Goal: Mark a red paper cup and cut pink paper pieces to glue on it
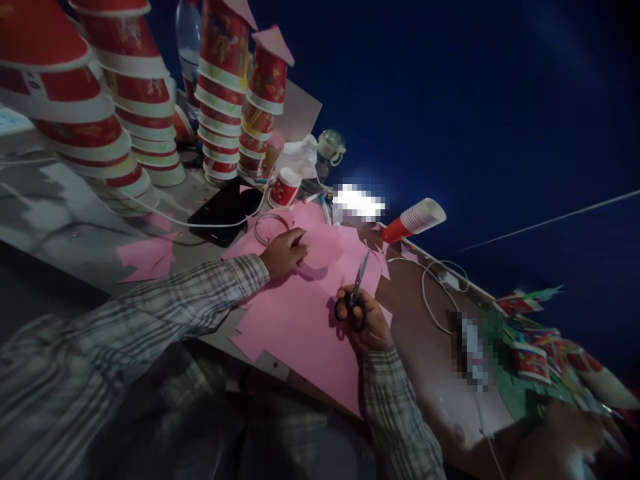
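Note:
My right hand (373, 325) is closed round a pair of scissors (361, 272), fingers through the dark handles, blades pointing up and away from me and looking nearly closed. My left hand (284, 253) pinches the left edge of a rounded piece of pink paper (323, 245). Beneath both hands, large pink paper sheets (305, 333) with cut edges overlap on the table. A grey ring, perhaps a tape roll (265, 227), lies just beyond my left hand. The scissors are a short way to the right of the rounded piece, apart from it.
Tall stacks of red paper cups (220, 107) stand at the back left, two with pink cone tops. A black phone or tablet (225, 210) lies under a white cable. Nested cups (415, 220) lean at the far edge. Another person's hand (565, 427) shows at lower right.

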The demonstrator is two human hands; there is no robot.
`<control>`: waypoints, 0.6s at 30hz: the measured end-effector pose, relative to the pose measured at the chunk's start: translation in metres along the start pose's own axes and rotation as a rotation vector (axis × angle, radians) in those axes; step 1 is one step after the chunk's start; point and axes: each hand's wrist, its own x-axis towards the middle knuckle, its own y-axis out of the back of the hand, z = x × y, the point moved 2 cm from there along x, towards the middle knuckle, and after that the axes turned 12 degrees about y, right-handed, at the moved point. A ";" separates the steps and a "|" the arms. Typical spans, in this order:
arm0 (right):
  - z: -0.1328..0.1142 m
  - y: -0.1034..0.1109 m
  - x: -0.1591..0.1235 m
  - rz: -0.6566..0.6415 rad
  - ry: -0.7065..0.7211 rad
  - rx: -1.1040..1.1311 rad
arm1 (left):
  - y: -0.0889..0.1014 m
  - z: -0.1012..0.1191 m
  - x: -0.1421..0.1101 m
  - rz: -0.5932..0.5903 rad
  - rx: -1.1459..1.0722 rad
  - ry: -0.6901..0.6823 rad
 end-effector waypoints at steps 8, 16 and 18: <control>-0.004 -0.010 -0.010 -0.073 0.054 -0.316 | 0.002 0.000 0.000 0.084 -0.020 -0.043; -0.002 -0.017 -0.008 -0.127 0.035 -0.345 | -0.001 -0.001 0.001 0.061 -0.061 -0.013; -0.001 -0.016 -0.007 -0.123 0.033 -0.336 | -0.002 -0.001 0.000 0.045 -0.058 -0.022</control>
